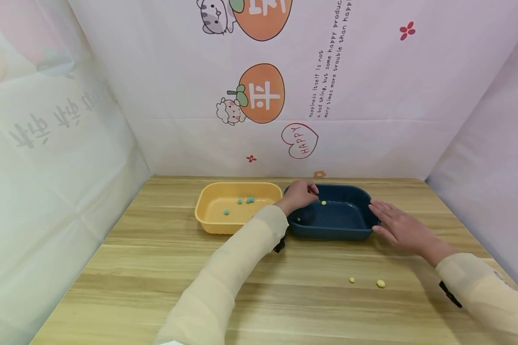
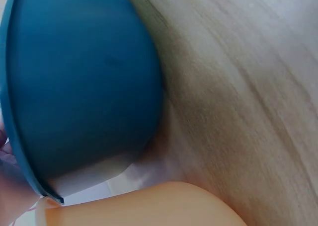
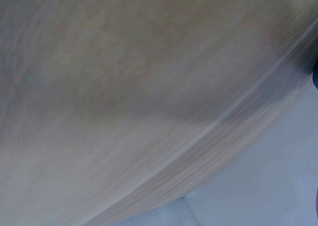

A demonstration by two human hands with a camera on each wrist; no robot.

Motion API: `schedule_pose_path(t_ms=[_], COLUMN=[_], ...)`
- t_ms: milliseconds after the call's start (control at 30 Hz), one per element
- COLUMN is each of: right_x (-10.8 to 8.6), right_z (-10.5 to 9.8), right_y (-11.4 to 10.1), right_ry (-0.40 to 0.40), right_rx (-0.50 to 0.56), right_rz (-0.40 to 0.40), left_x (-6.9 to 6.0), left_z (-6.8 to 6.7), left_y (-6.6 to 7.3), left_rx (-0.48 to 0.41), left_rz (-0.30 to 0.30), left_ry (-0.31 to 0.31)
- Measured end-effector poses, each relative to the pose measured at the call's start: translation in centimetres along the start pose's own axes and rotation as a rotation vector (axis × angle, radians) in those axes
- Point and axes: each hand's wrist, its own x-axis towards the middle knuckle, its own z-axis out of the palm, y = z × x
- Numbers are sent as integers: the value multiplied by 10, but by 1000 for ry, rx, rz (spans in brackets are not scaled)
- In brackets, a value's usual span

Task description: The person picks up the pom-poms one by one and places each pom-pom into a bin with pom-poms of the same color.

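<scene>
A dark blue basin [image 1: 334,234] stands on the table, and my left hand [image 1: 300,195] reaches over its left end with bent fingers. Whether the fingertips pinch anything is too small to tell. Just beside them is a small yellow ball [image 1: 323,203]; another small ball [image 1: 299,219] lies near the basin's front left corner. My right hand [image 1: 401,228] rests against the basin's right end, fingers extended. In the left wrist view, the basin's outer wall [image 2: 84,77] fills the left side, with part of the left hand [image 2: 12,186] behind its rim.
A yellow basin [image 1: 217,228] stands to the left of the blue one, with several blue-green balls [image 1: 240,201] inside. Two yellow pieces, one smaller [image 1: 351,280] and one larger [image 1: 381,283], lie on the wooden table [image 1: 285,297] in front. Printed cloth [image 1: 177,139] encloses the back and sides.
</scene>
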Motion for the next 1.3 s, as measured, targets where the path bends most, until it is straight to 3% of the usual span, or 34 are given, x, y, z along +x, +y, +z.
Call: schedule_pose_path(t_ms=[600, 800, 1300], right_x=[0, 1, 1], right_z=[-1, -1, 0], right_y=[2, 2, 1], right_ry=[-25, -32, -31], right_rx=[5, 10, 5], right_rz=[27, 38, 38], left_x=[-19, -34, -68], left_z=[-2, 0, 29], left_y=[33, 46, 58], left_rx=[-155, -211, -215], left_rz=[149, 178, 180], left_ry=[-71, -142, -301])
